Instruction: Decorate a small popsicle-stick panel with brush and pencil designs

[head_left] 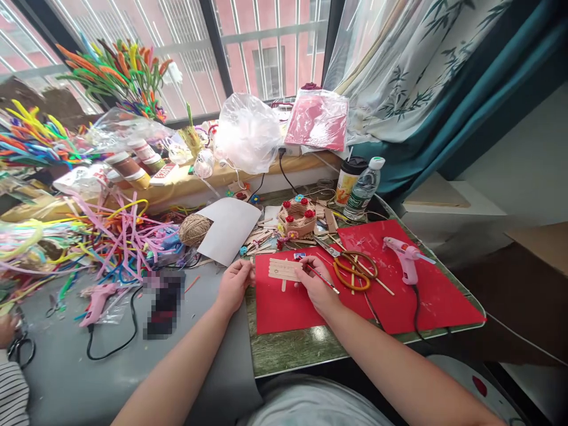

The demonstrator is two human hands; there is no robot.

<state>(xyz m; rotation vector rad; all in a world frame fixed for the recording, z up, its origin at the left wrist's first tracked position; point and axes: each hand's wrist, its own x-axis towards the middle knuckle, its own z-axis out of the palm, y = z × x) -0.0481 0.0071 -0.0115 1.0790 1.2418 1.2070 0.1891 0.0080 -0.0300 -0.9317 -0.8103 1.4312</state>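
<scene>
A small panel of pale wooden craft sticks point(284, 270) lies on the red mat point(426, 296) near the table's front. My left hand point(234, 285) pinches the panel's left end with curled fingers. My right hand point(316, 285) is closed round a thin dark pen or brush point(323, 279), its tip at the panel's right end. Orange-handled scissors point(355, 272) lie just right of my right hand.
A pink glue gun point(404, 258) rests on the red mat at right, its cord trailing forward. A stick-built cake model point(297, 216), a twine ball point(194, 229), white paper point(231, 228), a bottle point(364, 188) and a cup point(348, 179) stand behind. Pipe cleaners point(119, 236) crowd the left. Another person's hand point(6, 329) shows at far left.
</scene>
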